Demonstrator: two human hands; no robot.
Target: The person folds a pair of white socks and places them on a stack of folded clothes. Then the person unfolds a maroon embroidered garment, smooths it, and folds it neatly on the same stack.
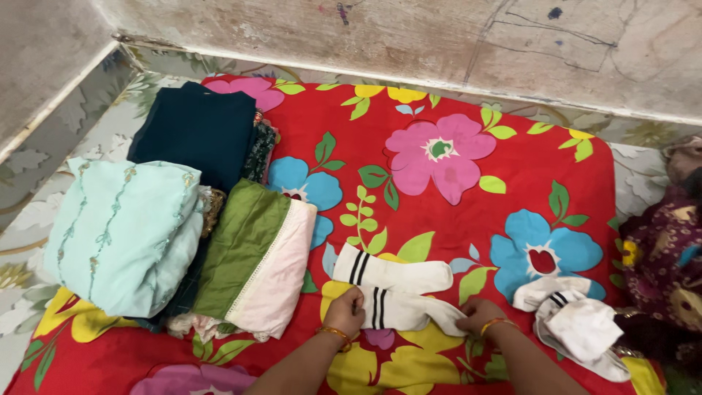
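Two white socks with black stripes (395,289) lie side by side on a red floral bedspread (512,175). My left hand (344,311) presses on the cuff end of the nearer sock. At that sock's toe end, my right hand (479,316) pinches the fabric. Both wrists wear gold bangles.
Folded clothes are stacked at the left: a pale mint pile (124,234), a green and pink piece (256,256), a dark teal piece (197,132). More white socks (578,322) lie bunched at the right beside a maroon patterned cloth (662,263). A stained wall (439,36) runs behind.
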